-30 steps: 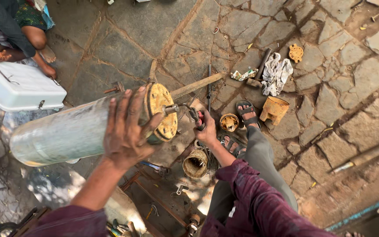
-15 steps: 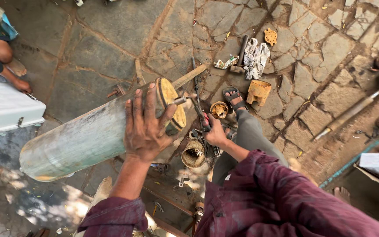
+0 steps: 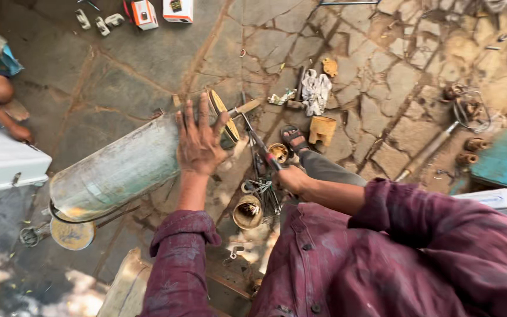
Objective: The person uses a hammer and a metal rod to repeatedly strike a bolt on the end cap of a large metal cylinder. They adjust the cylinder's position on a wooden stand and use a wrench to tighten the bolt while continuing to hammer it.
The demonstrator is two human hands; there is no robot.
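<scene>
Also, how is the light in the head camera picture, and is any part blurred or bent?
Head view: hard sunlight on the stone floor at right, patchy shade lower left. The metal cylinder shows a dull sheen, no strong glare. The left hand is sharp; the right hand is partly shadowed. The wide lens bends the edges, and the maroon sleeve looks very large.

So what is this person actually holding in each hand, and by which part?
The left hand lies flat on the big metal cylinder near its far end, steadying rather than gripping. The right hand holds a long tool by its red handle end.
</scene>
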